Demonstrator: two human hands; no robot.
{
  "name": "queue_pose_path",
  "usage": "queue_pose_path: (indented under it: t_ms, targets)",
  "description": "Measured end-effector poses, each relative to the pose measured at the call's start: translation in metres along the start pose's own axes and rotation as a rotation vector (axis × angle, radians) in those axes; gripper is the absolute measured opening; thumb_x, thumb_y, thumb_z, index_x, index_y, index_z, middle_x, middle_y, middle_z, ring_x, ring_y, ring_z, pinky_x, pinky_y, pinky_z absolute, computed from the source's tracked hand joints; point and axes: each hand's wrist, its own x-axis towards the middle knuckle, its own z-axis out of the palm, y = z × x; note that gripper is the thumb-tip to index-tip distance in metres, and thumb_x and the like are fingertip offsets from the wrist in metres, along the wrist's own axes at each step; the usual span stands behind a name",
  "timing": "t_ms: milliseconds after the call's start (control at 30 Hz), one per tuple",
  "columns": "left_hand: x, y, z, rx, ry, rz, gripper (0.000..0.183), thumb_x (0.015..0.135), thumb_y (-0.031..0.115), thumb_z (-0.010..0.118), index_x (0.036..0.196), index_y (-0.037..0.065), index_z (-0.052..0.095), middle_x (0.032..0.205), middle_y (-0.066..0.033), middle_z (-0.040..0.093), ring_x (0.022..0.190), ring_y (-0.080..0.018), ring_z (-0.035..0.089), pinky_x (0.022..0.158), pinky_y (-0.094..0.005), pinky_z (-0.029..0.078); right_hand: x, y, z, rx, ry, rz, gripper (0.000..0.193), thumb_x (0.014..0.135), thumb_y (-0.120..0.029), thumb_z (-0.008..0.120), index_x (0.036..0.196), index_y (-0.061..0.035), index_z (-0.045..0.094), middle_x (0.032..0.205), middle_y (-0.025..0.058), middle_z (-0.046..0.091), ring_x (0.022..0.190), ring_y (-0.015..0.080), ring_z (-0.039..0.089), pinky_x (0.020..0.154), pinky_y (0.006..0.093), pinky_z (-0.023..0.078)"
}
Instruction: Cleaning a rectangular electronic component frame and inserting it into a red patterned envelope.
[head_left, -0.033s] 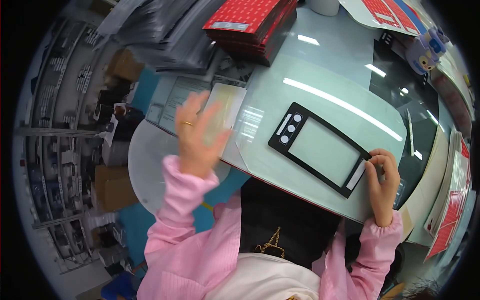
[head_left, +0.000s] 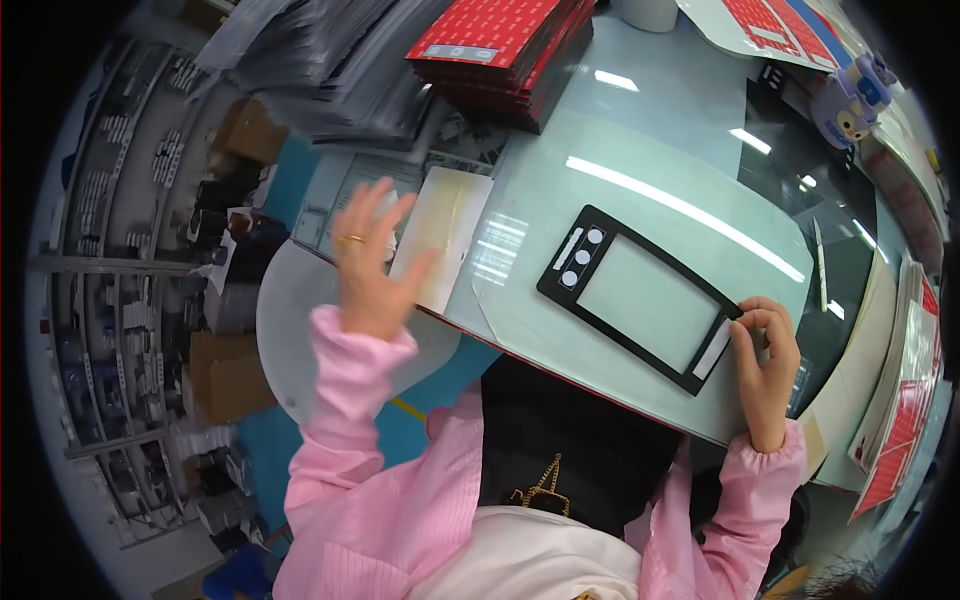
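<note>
White-marked black frame [head_left: 630, 345] touches right hand [head_left: 768, 365].

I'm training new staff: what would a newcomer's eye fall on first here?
Probably the black rectangular frame on the pale tabletop, its right end touched by the person's right grip. Next might come the stack of flat red packs at the view's top centre, then the purple cartoon bottle at upper right.

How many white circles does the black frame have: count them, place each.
3, in a row on the left end of the black frame: upper circle, middle circle, lower circle. None looks hidden.
</note>
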Motion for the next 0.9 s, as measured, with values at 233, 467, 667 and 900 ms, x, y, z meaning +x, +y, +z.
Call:
queue_pose_path:
  t_ms: [233, 467, 667, 900]
  targets:
    - [-0.051, -0.101, -0.035, -0.137, -0.266, -0.038, 0.060, 0.075, 0.002, 0.076, 0.133, 0.009, 0.063, 0.153, -0.0116, 0.052, 0.143, -0.0336, 0.046, 0.114, -0.0415, 0.039, 0.008, -0.004, 0.010, 0.043, -0.012, -0.043, 0.010, 0.085, 0.005, 0.069, 0.092, 0.0009, 0.063, 0.106, 0.0152, 0.068, 0.101, 0.0278, 0.066, 0.089, 0.0334, 0.050]
    - [-0.077, -0.112, -0.050, 0.023, -0.260, -0.012, 0.056, 0.082, -0.010, 0.069, 0.136, 0.006, 0.061, 0.144, -0.0135, 0.059, 0.134, -0.0295, 0.054, 0.113, -0.0370, 0.040, 0.007, -0.001, 0.007, 0.035, 0.024, -0.042, 0.011, 0.085, 0.003, 0.073, 0.092, 0.0008, 0.065, 0.108, 0.0128, 0.068, 0.097, 0.0253, 0.067, 0.086, 0.0317, 0.052]
    - [-0.081, -0.098, -0.040, -0.030, 0.024, -0.091, 0.045, 0.088, -0.011, 0.068, 0.130, 0.005, 0.062, 0.127, -0.0142, 0.067, 0.116, -0.0287, 0.064, 0.103, -0.0344, 0.047, 0.005, 0.006, 0.008, 0.042, 0.032, -0.061, 0.013, 0.084, 0.002, 0.074, 0.091, 0.0004, 0.064, 0.107, 0.0118, 0.067, 0.095, 0.0270, 0.065, 0.082, 0.0339, 0.052]
    - [-0.037, 0.015, -0.048, -0.279, -0.042, 0.221, 0.031, 0.086, -0.013, 0.067, 0.112, 0.004, 0.063, 0.111, -0.0174, 0.070, 0.104, -0.0325, 0.066, 0.100, -0.0395, 0.049, 0.006, 0.006, 0.008, 0.060, 0.041, -0.082, 0.014, 0.084, 0.001, 0.075, 0.091, -0.0002, 0.063, 0.106, 0.0108, 0.066, 0.094, 0.0283, 0.063, 0.076, 0.0358, 0.052]
